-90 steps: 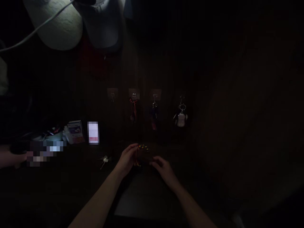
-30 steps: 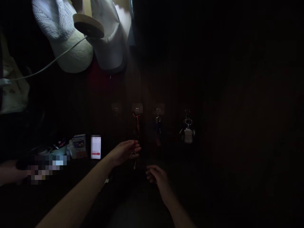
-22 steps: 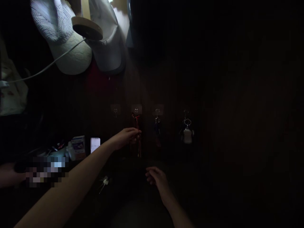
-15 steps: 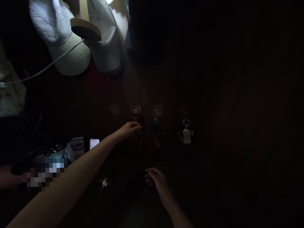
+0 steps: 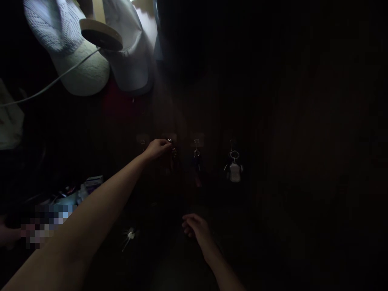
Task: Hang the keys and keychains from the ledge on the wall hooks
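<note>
My left hand [image 5: 158, 148] reaches up to the second wall hook [image 5: 169, 140], its fingers closed at the top of a reddish hanging trinket [image 5: 172, 161]. Part of the trinket is hidden behind the fingers, and the dark blurs its shape. Lower down, my right hand [image 5: 195, 227] hovers with loosely curled fingers and nothing visible in them. To the right, dark keys [image 5: 197, 157] hang on the third hook [image 5: 196, 141]. A key ring with a pale silvery fob [image 5: 235, 171] hangs from the fourth hook [image 5: 232, 143].
A bunch of keys [image 5: 130, 234] lies below my left forearm. Pale caps [image 5: 83, 74] hang at upper left near a round wooden piece [image 5: 101, 34] and a white cable [image 5: 51, 85]. A small box [image 5: 93, 182] and other items stand at left. Another person's arm [image 5: 9, 235] shows there.
My left hand has moved up to the hook, raising the reddish trinket with it. My right hand keeps nearly the same pose. The whole view has shifted slightly.
</note>
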Demonstrator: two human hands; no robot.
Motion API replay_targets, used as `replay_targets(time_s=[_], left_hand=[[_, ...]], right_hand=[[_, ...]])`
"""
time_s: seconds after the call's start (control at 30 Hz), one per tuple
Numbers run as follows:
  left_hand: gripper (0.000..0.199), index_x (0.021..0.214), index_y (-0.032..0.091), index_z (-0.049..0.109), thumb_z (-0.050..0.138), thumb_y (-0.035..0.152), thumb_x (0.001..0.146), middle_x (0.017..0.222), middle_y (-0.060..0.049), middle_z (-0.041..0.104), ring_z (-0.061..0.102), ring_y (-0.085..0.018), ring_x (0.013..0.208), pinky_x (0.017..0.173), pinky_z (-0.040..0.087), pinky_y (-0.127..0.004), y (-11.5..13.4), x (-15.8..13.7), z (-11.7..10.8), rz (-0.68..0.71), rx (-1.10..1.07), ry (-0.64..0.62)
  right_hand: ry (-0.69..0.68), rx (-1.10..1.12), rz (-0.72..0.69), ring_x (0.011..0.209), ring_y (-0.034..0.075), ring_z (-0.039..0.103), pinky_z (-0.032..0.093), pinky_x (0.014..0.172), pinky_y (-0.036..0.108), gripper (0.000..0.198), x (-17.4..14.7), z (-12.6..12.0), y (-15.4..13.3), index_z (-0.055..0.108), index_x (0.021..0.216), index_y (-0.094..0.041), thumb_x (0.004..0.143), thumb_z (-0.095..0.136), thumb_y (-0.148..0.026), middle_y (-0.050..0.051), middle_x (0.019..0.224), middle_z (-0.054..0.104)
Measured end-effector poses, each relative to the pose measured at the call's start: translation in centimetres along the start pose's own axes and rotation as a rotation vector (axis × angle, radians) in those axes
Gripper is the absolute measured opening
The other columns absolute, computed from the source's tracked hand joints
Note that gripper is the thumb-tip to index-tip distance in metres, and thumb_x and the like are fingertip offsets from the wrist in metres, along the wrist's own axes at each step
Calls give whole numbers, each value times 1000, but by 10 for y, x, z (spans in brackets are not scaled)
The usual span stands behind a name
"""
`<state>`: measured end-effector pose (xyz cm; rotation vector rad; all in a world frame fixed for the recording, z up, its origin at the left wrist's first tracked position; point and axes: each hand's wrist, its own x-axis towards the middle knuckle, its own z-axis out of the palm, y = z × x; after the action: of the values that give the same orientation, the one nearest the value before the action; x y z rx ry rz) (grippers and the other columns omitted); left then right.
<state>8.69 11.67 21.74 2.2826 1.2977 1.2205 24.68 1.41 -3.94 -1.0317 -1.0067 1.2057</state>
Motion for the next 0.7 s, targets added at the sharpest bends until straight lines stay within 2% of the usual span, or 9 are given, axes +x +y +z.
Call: replay_targets(time_s=[0.17, 0.47, 0.6, 0.7], left_hand=[[28, 77, 15, 69, 55, 39, 69, 70, -2, 66, 57, -15, 66, 57, 39, -23, -15, -1, 2, -86, -51, 44], [22, 79, 16, 65, 61, 34, 66, 76, -2, 66, 58, -14, 70, 62, 43, -23, -24, -1, 17, -40, -110, 173], [22, 83, 17, 62, 56, 36, 73, 72, -1, 63, 58, -14, 65, 58, 43, -23, -31, -10, 27, -75, -129, 224], [24, 87, 19, 63, 49, 37, 80, 80, -2, 65, 60, -16, 75, 68, 45, -25, -36, -22, 34, -22, -29, 267]], right_hand=[[-6, 7, -12, 46, 9, 53, 34, 43, 20, 29, 2, -1, 4, 65, 72, -15, 61, 64, -41, 2, 58, 64], [-18, -12, -21, 46, 9, 54, 33, 43, 20, 27, 2, -1, 5, 66, 72, -15, 63, 61, -39, 2, 59, 64], [-17, -28, 8, 47, 10, 53, 34, 44, 20, 27, 0, 0, 1, 65, 72, -15, 62, 62, -40, 2, 59, 63], [-13, -40, 20, 47, 10, 52, 33, 43, 20, 29, 0, 1, -1, 65, 71, -15, 60, 63, -41, 2, 59, 63]])
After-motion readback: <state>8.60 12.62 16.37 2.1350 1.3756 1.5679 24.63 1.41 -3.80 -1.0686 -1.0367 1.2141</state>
